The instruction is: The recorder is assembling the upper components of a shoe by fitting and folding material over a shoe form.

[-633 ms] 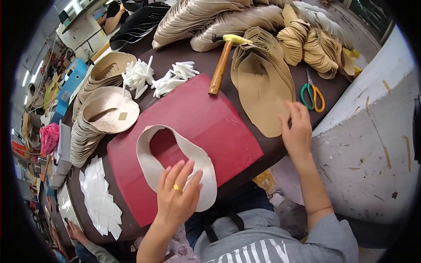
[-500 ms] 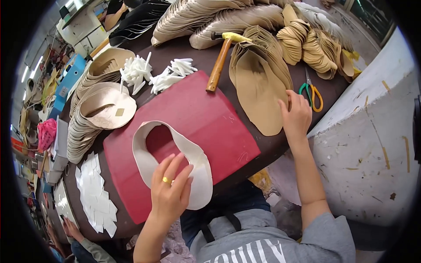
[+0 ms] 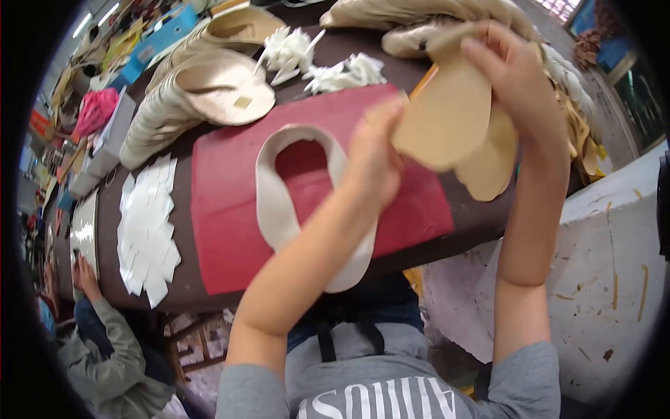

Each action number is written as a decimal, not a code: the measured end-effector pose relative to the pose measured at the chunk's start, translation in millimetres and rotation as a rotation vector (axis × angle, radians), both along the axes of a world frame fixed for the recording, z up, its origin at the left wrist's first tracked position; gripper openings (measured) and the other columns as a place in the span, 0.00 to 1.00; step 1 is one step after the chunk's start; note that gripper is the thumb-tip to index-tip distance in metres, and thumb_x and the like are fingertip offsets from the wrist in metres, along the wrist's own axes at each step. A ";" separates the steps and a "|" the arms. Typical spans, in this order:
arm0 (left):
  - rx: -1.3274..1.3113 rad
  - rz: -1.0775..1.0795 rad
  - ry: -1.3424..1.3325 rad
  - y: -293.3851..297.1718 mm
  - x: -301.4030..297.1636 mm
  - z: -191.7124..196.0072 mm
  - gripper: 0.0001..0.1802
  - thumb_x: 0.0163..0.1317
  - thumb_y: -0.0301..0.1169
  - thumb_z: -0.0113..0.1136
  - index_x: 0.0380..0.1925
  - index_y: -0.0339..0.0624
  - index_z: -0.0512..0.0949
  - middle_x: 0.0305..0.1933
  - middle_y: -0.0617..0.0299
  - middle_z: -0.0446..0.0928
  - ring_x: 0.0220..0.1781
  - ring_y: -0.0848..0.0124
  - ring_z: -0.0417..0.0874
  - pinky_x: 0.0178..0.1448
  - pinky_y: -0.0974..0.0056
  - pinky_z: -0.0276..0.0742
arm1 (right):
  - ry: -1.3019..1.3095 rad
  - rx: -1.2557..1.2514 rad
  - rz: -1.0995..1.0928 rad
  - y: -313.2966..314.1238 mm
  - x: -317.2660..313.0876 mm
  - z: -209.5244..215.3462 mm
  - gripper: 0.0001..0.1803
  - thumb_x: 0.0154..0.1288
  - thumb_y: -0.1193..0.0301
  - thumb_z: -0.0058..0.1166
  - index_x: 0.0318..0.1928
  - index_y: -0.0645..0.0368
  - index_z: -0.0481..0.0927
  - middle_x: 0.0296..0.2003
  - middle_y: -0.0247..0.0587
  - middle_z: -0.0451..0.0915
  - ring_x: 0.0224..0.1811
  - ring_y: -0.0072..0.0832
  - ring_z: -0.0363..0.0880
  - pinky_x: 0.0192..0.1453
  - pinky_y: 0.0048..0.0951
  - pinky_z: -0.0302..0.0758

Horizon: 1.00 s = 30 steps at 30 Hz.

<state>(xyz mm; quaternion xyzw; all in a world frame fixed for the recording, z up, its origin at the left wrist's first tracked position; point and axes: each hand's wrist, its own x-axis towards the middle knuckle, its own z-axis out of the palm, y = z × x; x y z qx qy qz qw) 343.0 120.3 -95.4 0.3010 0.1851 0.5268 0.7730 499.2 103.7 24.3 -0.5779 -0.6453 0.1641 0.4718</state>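
A tan, flat shoe-part piece (image 3: 447, 115) is raised above the table at the right. My right hand (image 3: 513, 66) is closed on its upper edge. At its left edge my left hand (image 3: 377, 150), somewhat blurred, has its fingers closed on the piece. Below it, the rounded end of another tan piece (image 3: 492, 164) shows from the stack, most of which is hidden. A pale, loop-shaped shoe upper piece (image 3: 274, 202) with an open middle lies on the red mat (image 3: 227, 195); my left forearm crosses over its lower part.
White plastic-looking sticks (image 3: 287, 54) lie in heaps behind the mat. Stacked beige shoe parts (image 3: 223, 84) stand left, with thin white sheets (image 3: 146, 230) nearer. More stacked parts (image 3: 447, 15) line the back. A co-worker's hand (image 3: 85, 276) is at far left; a white block (image 3: 530, 300) stands right.
My right hand has lifted a tan piece from the stack. My left hand has moved from the pale upper piece up and right to the tan piece. The view has shifted.
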 end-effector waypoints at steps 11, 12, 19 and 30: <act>-0.113 0.187 0.727 -89.5 -183.6 -28.7 0.19 0.64 0.26 0.57 0.53 0.33 0.68 0.40 0.51 0.79 0.30 0.73 0.80 0.32 0.76 0.79 | 0.541 -0.530 0.355 -54.5 -105.5 -143.5 0.14 0.62 0.77 0.56 0.49 0.65 0.76 0.29 0.33 0.79 0.26 0.14 0.72 0.27 0.10 0.68; -0.089 0.233 0.758 -95.0 -184.6 -37.0 0.19 0.62 0.24 0.58 0.52 0.32 0.68 0.38 0.51 0.79 0.29 0.73 0.80 0.30 0.76 0.79 | 0.512 -0.539 0.360 -59.9 -107.0 -151.5 0.15 0.60 0.78 0.57 0.49 0.66 0.76 0.30 0.33 0.80 0.27 0.14 0.73 0.28 0.11 0.69; -0.031 0.273 1.040 -109.1 -193.3 -59.7 0.24 0.51 0.18 0.67 0.49 0.30 0.69 0.31 0.52 0.79 0.24 0.75 0.80 0.26 0.77 0.76 | 0.232 -0.543 0.366 -68.1 -107.6 -183.9 0.16 0.55 0.84 0.60 0.46 0.68 0.77 0.31 0.36 0.81 0.29 0.16 0.75 0.33 0.12 0.72; 0.073 0.277 1.154 -106.1 -189.4 -68.8 0.21 0.49 0.19 0.70 0.42 0.30 0.72 0.26 0.54 0.79 0.21 0.76 0.79 0.25 0.77 0.74 | 0.117 -0.563 0.351 -60.8 -104.6 -185.4 0.15 0.54 0.83 0.60 0.44 0.68 0.78 0.30 0.35 0.80 0.27 0.16 0.73 0.33 0.13 0.72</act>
